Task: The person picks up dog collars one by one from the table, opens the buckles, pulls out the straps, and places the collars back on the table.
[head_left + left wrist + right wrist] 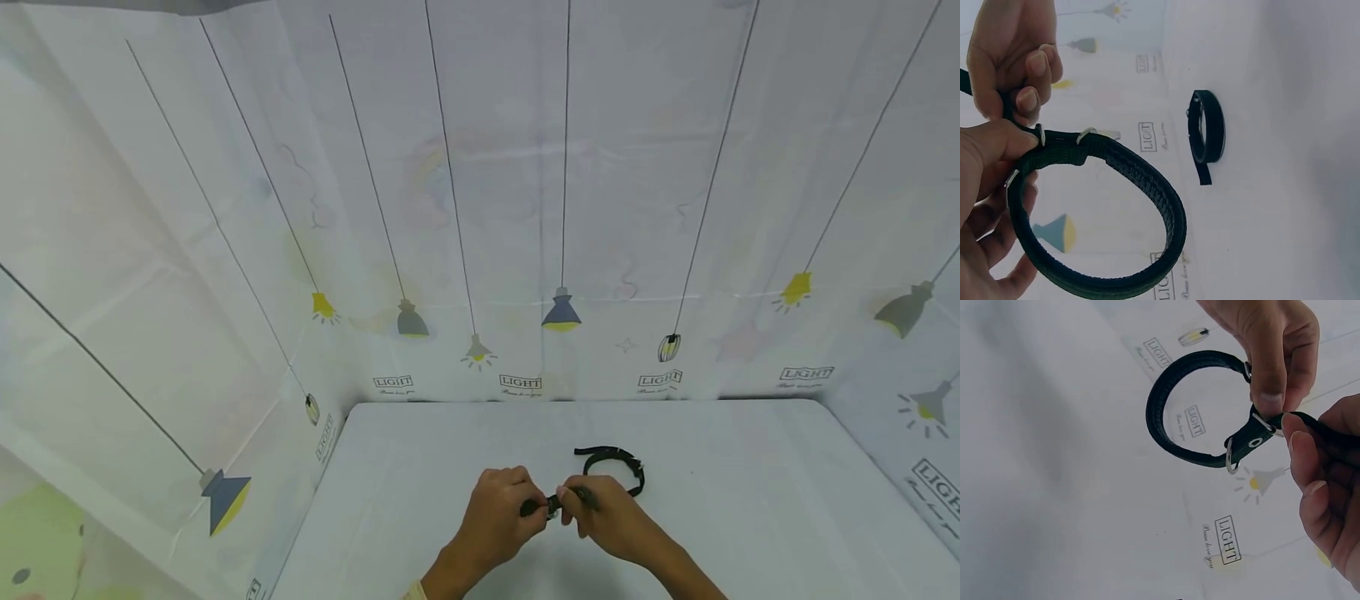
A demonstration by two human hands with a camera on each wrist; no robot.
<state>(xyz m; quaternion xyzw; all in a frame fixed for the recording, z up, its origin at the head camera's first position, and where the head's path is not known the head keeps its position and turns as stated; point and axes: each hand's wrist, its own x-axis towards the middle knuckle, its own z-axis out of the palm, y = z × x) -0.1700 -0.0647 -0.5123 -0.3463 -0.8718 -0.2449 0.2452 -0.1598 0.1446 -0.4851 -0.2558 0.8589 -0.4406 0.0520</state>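
1. Head view: the left hand [498, 515] and the right hand [611, 515] meet over the white table [420, 458], their curled fingers gripping a dark collar [553, 505] between them. Just beyond the right hand, a second collar [638, 473] lies looped on the table. The wall [495, 125] is printed with hanging lamps [561, 312] and boxed labels [520, 382]. Four in a row at the back read "LIGHT", as do others on the side walls; the script beneath them is too small to read with certainty.

2. Left wrist view: the left thumb presses the collar beside a metal ring [1042, 135], while the right fingers pinch its strap [1007, 107]. The collar's round loop hangs open. One label reads "LIGHT" sideways; a lower one is partly covered by the loop. The second collar lies well apart from the hands.

3. Right wrist view: the left thumb holds the collar by its buckle [1264, 422], near an eyelet [1255, 443]; the right fingers grip the strap. Three labels read "LIGHT", one inside the loop. Under the largest, the script ends "love you"; its first word is unclear.
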